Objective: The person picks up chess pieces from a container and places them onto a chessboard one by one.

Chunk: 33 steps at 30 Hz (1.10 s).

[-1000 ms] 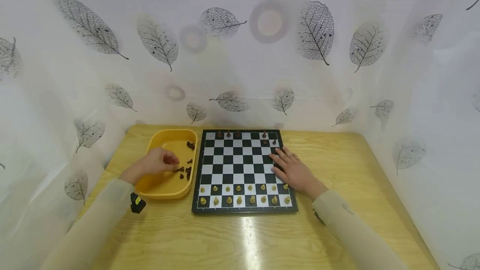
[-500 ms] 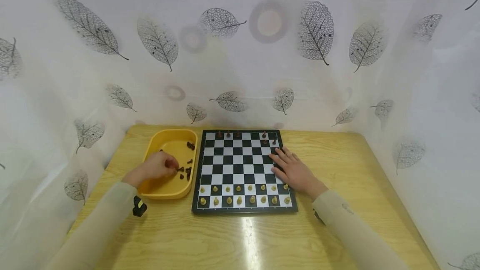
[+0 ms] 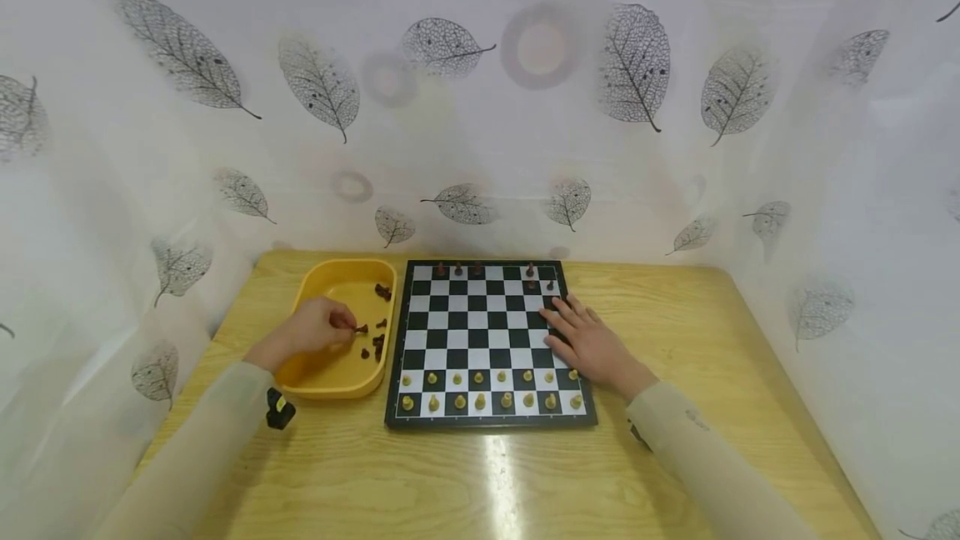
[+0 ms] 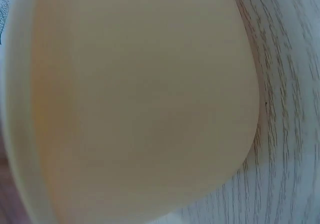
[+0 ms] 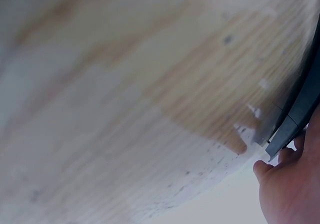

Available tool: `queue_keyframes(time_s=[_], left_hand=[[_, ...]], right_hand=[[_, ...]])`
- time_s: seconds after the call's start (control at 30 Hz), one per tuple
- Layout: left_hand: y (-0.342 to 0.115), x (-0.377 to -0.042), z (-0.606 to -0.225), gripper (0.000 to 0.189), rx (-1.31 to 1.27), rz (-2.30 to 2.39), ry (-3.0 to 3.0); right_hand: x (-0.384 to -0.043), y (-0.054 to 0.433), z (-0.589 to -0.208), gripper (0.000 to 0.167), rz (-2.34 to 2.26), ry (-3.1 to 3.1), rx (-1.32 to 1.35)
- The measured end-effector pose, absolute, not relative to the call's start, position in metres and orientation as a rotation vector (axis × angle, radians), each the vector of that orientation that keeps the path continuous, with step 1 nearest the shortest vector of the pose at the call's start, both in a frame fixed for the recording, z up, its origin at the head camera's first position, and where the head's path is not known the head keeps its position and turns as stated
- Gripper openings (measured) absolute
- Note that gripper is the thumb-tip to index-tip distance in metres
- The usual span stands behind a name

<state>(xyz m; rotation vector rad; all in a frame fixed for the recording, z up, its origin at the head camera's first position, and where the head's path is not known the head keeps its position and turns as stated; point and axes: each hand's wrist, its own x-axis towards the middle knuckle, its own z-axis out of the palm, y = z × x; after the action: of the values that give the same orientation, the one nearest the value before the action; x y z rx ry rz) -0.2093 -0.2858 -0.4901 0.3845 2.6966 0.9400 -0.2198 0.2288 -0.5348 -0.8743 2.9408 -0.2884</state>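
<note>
On the wooden table [image 3: 645, 298], the chessboard [image 3: 478, 332] is the largest thing I could upset: my right hand [image 3: 592, 346] lies across its right edge, fingers spread and gripping nothing, and leaning or dragging there might slide it and jolt what stands on it. The yellow tray [image 3: 337, 393], just left of the board, could shift if my left forearm bore down on its rim. My left hand [image 3: 320, 326] is inside the tray, thumb and fingertips together on a dark piece [image 3: 362, 329]. So small a hold could fail, I judge, because I have only one end; a brush against the loose dark pieces [image 3: 378, 343] close by on the right might twist it free. At the board's near right corner, the pale pieces [image 3: 576, 400] could topple if my right palm slid nearer.

The dark piece juts right from my left fingertips, its broader end outward; the pinched end is hidden.
</note>
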Motion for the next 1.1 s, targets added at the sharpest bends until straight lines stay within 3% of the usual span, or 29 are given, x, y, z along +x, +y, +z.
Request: queue_keyframes(time_s=[1.1], left_hand=[[-0.271,-0.217,-0.476,0.024,0.364,1.032,3.006]], right_hand=[[-0.220,0.230,-0.535,0.064,-0.298,2.948,-0.883]])
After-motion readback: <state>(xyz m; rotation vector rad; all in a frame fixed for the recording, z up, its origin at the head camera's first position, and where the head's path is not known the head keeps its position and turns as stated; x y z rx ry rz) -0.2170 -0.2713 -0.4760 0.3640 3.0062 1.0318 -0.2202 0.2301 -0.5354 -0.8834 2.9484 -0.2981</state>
